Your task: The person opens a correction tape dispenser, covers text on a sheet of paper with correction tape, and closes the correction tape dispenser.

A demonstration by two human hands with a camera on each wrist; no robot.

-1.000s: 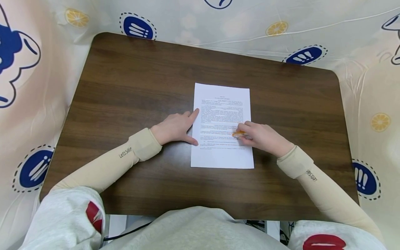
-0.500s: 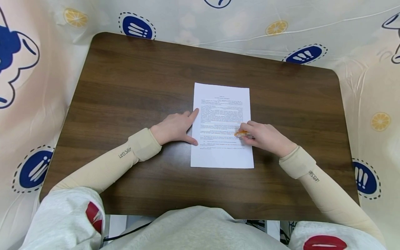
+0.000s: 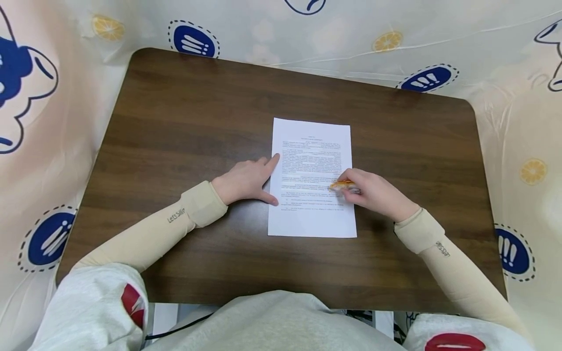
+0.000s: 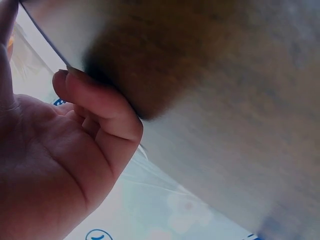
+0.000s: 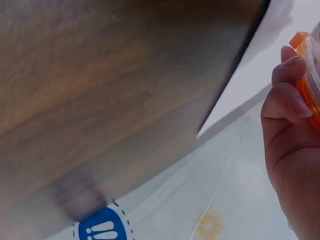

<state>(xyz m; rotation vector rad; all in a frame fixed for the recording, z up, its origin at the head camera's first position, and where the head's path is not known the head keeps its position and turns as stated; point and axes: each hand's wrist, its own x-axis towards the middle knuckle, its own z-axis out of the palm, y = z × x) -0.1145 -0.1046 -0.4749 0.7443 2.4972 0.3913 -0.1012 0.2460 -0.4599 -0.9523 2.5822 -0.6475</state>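
A printed white sheet (image 3: 311, 224) lies flat on the brown table, with some pale gaps among its lines of text. My left hand (image 3: 244, 179) rests at its left edge, thumb and forefinger spread apart with their tips on the paper. Over the right part of the text, my right hand (image 3: 371, 191) pinches a correction tape (image 3: 341, 185) with an orange and clear case. In the right wrist view the fingers curl against the side of the correction tape (image 5: 312, 75), part of which falls outside the frame. Its tip points left, close over the print.
The dark wood table (image 3: 197, 107) extends around the sheet on all sides. A pale patterned curtain (image 3: 342, 29) hangs behind and beside it. A black cable (image 3: 180, 325) runs below the table's front edge.
My right hand has shifted slightly to the right across the sheet with the correction tape, mostly in the first half second. The left hand and the paper stay in place.
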